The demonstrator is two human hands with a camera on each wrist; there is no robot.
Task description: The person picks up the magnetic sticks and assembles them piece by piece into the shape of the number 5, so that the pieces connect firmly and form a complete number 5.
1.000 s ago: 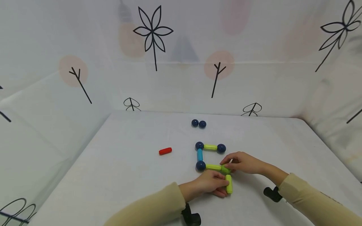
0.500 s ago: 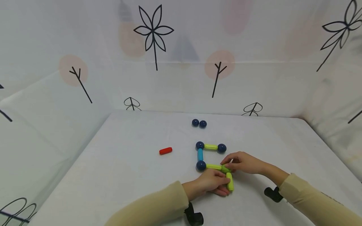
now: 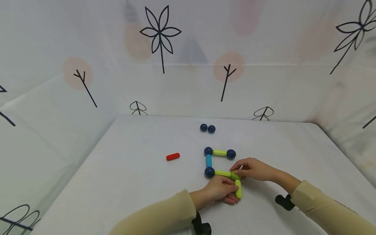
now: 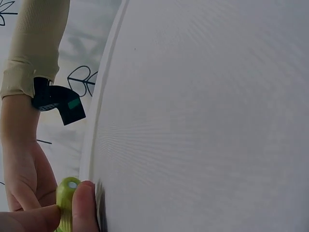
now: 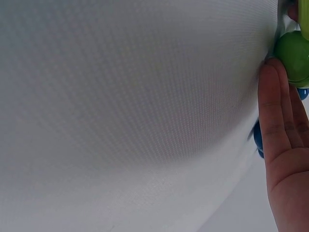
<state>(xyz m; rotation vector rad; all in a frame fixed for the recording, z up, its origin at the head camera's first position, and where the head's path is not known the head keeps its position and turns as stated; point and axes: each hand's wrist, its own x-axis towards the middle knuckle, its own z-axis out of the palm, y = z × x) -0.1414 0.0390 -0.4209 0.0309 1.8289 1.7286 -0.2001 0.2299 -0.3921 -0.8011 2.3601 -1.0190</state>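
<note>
White cloth printed with thin black trees and pale pink discs walls in the white worktop (image 3: 132,169), and my build sits just right of the frame's middle. Over the last second very little has shifted: my left hand (image 3: 218,192) has drawn the loose green rod (image 3: 238,188) slightly up and in, so its top end now sits tight under the green ball (image 3: 234,176), where a second ago it lay a touch lower and straighter. My left thumb and fingers pinch that rod; the left wrist view shows its tip (image 4: 67,200) between them at the bottom left of the frame. My right hand (image 3: 252,169) has not moved, its fingers curled about the green ball, which the right wrist view shows at the upper right corner (image 5: 293,59) against my fingertips.

I judge the rod is seating onto the ball, so this joint looks nearly made.

Above it, the blue rod (image 3: 208,160) and two more green rods link three dark blue balls, unchanged. Toward centre left lies the red rod (image 3: 172,156), and two spare dark balls (image 3: 207,128) sit higher up, untouched
</note>
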